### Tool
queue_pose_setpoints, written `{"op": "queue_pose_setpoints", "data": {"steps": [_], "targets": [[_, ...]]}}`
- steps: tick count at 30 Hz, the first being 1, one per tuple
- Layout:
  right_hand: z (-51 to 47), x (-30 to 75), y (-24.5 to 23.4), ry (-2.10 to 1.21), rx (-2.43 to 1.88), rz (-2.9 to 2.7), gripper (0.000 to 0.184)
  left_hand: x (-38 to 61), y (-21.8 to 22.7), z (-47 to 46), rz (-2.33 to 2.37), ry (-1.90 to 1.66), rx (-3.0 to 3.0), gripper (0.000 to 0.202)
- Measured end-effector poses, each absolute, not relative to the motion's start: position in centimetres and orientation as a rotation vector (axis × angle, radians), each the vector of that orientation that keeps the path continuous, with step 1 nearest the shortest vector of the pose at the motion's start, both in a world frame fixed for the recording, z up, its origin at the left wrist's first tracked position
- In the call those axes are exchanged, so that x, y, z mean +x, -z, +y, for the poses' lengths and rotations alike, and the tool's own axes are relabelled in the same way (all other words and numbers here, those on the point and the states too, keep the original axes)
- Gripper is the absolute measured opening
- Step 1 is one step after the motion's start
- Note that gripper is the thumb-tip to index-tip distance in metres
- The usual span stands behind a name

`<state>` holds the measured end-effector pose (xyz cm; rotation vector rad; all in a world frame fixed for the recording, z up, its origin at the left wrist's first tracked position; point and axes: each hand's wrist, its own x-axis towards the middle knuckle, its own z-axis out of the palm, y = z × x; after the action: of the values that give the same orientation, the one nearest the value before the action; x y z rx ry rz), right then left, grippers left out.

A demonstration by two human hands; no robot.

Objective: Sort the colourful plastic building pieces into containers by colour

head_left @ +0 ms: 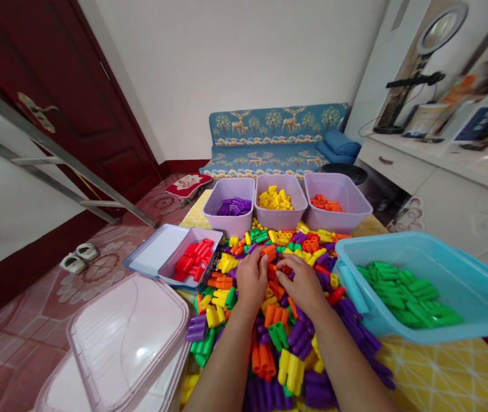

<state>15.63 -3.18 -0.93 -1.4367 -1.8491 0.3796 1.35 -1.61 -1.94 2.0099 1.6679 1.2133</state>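
A heap of plastic tube blocks (270,332) in purple, yellow, orange, green and red covers the middle of the table. My left hand (251,277) and my right hand (302,284) rest side by side on the heap, fingers curled down into the pieces. What the fingers hold is hidden. Behind the heap stand three lilac bins: one with purple blocks (232,197), one with yellow blocks (279,194), one with orange blocks (338,197). A lilac tray of red blocks (184,260) lies to the left. A blue tub of green blocks (454,286) stands to the right.
A clear pink lid (128,337) lies over the table's near-left corner, a pale blue lid (153,252) beside the red tray. The tablecloth (437,372) is yellow. White shoes (78,257) sit on the floor left, a metal ladder (55,154) leans by the door. A blue sofa (276,137) is behind.
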Motion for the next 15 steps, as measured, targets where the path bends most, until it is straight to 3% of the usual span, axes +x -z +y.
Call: {"op": "queue_pose_setpoints", "data": {"steps": [8, 15], "targets": [[-3.15, 15.69, 1.24, -0.363, -1.465, -1.898, 0.016, 1.30, 2.04, -1.77, 1.573, -1.287, 1.836, 0.035], [-3.25, 16.35, 0.58, -0.457, -1.360, -1.485, 0.014, 1.28, 1.88, -1.84, 1.453, -1.414, 1.712, 0.035]]}}
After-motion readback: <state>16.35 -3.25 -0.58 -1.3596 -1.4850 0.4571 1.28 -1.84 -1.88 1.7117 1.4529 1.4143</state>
